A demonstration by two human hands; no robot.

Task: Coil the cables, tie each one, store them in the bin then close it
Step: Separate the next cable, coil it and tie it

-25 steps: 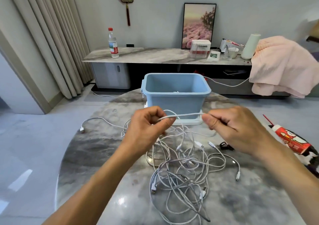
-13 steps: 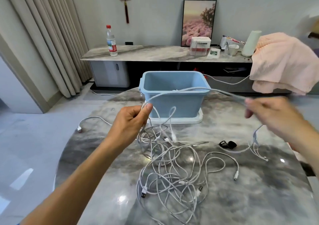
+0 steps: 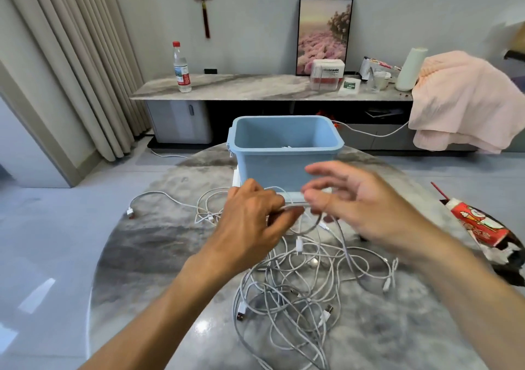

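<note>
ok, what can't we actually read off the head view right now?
- Right hand: motion-blurred; grip on the thin white cable unclear.
- Light blue plastic bin: near wall hides its floor; contents mostly unseen.
- White lid under the bin: mostly covered by both hands.
- Left hand: seen from behind; fingertips hidden.

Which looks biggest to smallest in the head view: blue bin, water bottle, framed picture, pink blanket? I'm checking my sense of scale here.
1. pink blanket
2. blue bin
3. framed picture
4. water bottle

The blanket and the bin look close in size. The bin stands nearer the camera, so true sizes stay unsure.
</note>
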